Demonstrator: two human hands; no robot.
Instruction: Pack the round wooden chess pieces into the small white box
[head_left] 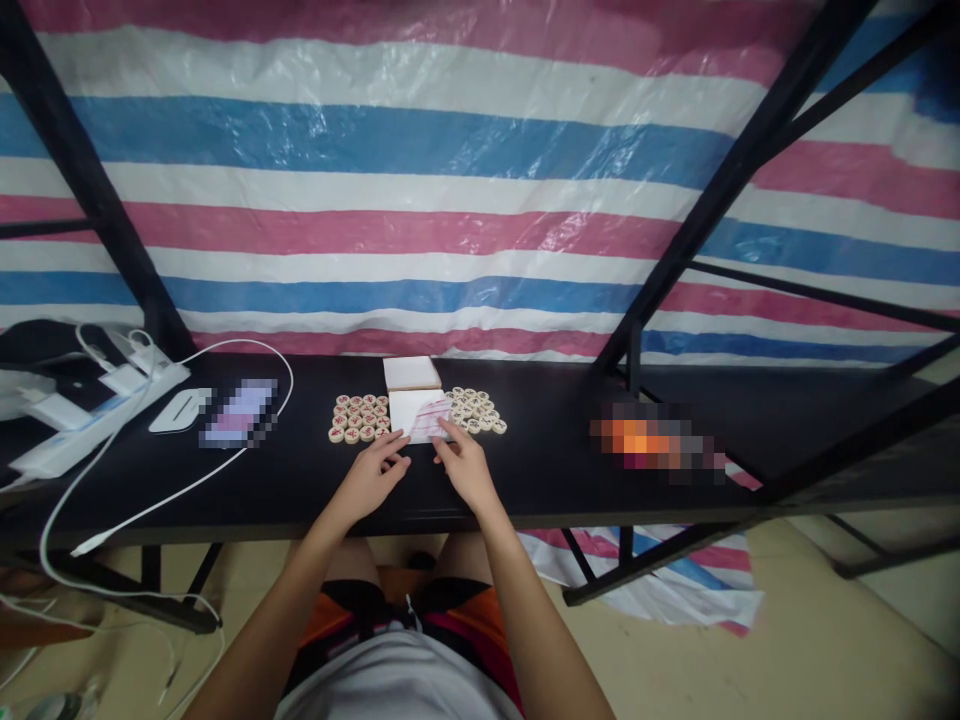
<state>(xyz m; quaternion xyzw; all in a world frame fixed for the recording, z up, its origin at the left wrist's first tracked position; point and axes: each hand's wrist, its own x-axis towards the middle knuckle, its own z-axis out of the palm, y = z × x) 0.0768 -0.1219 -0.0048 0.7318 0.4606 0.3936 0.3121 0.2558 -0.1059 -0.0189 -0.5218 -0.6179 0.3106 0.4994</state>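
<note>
A white square box (400,408) lies on the black table, with its white lid (411,374) just behind it. A folded thin sheet with red lines (427,421), like a paper chessboard, lies over the box's right part. My right hand (466,470) has its fingertips at the sheet's right edge, seemingly gripping it. At the box's front left corner is my left hand (373,475), its fingers loosely bent and apart. Round Chinese chess pieces with red characters (360,418) stand in rows to the left. More pieces with dark characters (474,411) are grouped at the right.
On the left are a power strip (97,420) with plugs, a white cable (172,495), a white device (178,410) and a blurred phone (241,412). A blurred orange item (645,440) lies right. Black frame posts (697,200) and striped sheeting (405,230) stand behind.
</note>
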